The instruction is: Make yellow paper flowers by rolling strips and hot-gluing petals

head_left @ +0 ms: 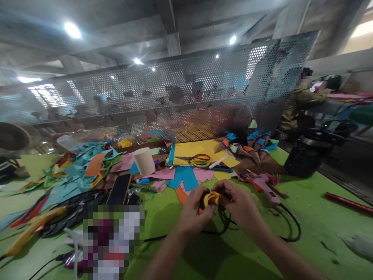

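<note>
Between my two hands is a small curled yellow strip (211, 199), looking like paper or thin foam. My left hand (196, 208) has its fingers closed around the strip's left side. On the other side, my right hand (233, 198) pinches at its edge with bent fingers. Both hands hover over the green tabletop (204, 256). Just beyond them lie blue pieces (184, 178) and an orange piece (181, 195). A pink glue gun (265, 187) rests to the right of my right hand, its black cord running beneath my hands.
Scissors (201, 159) lie on yellow sheets (189, 149) behind the hands. A white roll (144, 161), a phone (119, 189) and heaped teal scraps (75, 171) are at left. A black bucket (304, 155) stands right. A perforated metal screen (175, 97) closes the back; a person (297, 101) is beyond.
</note>
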A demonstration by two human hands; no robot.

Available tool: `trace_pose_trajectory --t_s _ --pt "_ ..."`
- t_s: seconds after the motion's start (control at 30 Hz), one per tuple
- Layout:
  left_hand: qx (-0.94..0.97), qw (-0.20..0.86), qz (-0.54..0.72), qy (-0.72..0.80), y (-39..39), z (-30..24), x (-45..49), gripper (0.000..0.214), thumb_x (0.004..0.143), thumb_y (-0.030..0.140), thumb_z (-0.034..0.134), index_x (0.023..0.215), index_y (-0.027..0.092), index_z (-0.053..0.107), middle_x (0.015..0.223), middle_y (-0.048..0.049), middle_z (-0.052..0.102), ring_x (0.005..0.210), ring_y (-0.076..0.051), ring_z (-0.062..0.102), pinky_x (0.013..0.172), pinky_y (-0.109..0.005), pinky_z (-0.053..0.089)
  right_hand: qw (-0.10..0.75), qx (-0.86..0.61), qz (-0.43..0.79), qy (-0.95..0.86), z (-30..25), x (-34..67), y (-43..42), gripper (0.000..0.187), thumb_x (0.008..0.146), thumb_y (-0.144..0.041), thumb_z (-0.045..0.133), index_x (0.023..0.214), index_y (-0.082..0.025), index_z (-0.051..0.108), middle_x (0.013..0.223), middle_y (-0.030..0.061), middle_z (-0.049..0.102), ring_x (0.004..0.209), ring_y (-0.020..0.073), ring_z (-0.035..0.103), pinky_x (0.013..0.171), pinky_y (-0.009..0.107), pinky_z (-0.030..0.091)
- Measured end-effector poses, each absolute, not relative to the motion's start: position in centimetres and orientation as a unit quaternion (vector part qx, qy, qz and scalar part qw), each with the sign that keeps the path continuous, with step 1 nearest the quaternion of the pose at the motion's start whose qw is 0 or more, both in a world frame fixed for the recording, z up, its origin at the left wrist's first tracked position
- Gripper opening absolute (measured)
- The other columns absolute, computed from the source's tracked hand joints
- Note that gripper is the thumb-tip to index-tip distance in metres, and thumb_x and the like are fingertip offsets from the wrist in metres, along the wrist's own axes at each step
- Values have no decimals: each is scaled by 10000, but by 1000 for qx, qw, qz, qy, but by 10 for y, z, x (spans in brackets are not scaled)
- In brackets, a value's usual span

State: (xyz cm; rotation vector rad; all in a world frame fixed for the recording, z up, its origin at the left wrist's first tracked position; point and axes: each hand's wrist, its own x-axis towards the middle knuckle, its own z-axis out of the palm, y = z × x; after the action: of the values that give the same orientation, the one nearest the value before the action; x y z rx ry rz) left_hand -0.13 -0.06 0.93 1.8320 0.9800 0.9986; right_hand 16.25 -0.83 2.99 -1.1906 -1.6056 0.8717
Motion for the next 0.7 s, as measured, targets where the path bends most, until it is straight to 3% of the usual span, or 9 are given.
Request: trace_pose_trajectory --t_s 0.17,0.37,0.5,0.7 --pt "652 492 462 346 7 0 -2 148 894 344 510 947 206 495 824 16 433 730 -128 398 671 -251 374 474 -441 392 -653 32 164 -9 146 903 -275 507 960 -207 622 860 27 667 703 149 616 615 245 497" --pt "604 541 486 325 8 7 -3 311 856 497 555 890 199 474 810 10 420 744 -137 411 674 -263 403 449 -430 296 -726 42 165 -14 191 877 -160 528 1000 -222 662 939 44 697 831 170 649 737 273 518" --pt "601 545 495 312 9 6 -3 343 839 523 577 898 196 490 810 10 418 730 -131 410 646 -253 411 446 -411 252 -754 42 165 -14 178 845 -118 561 940 -219 672 946 46 693 871 174 649 758 266 508" --pt "615 538 476 325 6 8 -4 285 868 474 555 916 199 500 834 7 418 752 -134 400 664 -249 413 445 -409 235 -761 35 166 -8 155 822 -93 573 799 -214 666 803 21 674 756 168 640 677 257 494"
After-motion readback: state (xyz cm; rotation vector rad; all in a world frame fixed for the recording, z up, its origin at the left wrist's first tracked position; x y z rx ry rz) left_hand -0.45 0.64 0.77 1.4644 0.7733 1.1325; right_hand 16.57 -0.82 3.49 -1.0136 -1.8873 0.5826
